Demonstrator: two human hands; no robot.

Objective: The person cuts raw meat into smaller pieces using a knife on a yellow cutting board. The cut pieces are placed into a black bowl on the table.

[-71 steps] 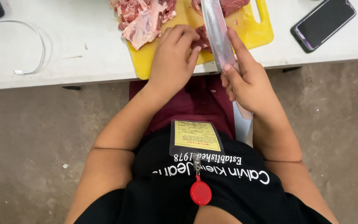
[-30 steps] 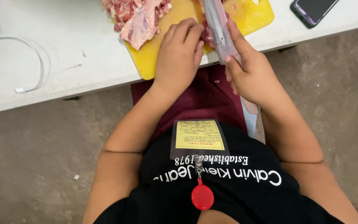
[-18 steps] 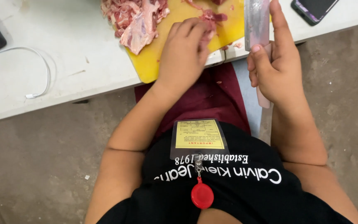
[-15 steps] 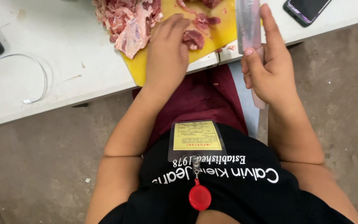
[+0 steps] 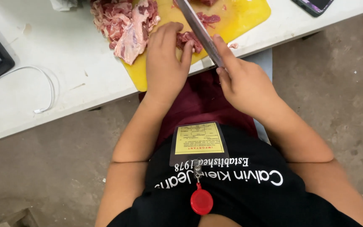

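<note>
Long steel knife blade (image 5: 198, 31) swung back over yellow plastic board (image 5: 240, 17); right hand (image 5: 244, 84) clenched on handle, left hand (image 5: 164, 67) fingers pressing small red meat piece (image 5: 188, 40).

We count two hands: the left hand (image 5: 164, 63) and the right hand (image 5: 242, 82). There is one knife (image 5: 200, 31), one yellow cutting board (image 5: 236, 19) and one white table (image 5: 64, 90). We see one large heap of raw meat (image 5: 122, 21) and one small piece of meat (image 5: 188, 40). One white cable (image 5: 49, 90), one phone (image 5: 314, 5), one yellow badge (image 5: 198, 143) and one red reel (image 5: 201, 201) complete the count.
</note>
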